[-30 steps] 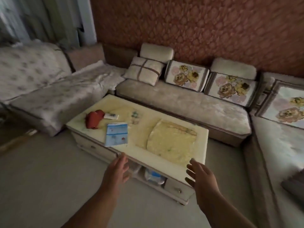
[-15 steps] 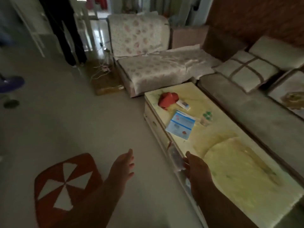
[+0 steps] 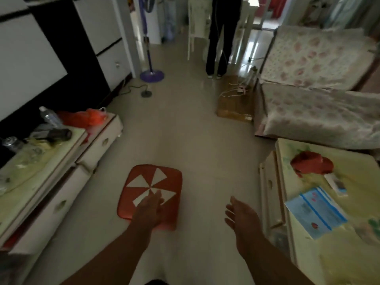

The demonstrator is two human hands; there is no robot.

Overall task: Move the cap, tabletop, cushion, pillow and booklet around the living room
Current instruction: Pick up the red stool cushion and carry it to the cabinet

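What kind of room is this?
It looks like a living room in someone's home. There is a sofa under a flowery cover, a low cream coffee table with a red cap on it, and a red-and-white square cushion on the floor.

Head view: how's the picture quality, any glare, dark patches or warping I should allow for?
Head view: dim overall; glare on the floor by the far doorway; the left cabinet edge is dark; wide-angle bending at the borders; left hand and right hand slightly soft, cushion and booklet readable.
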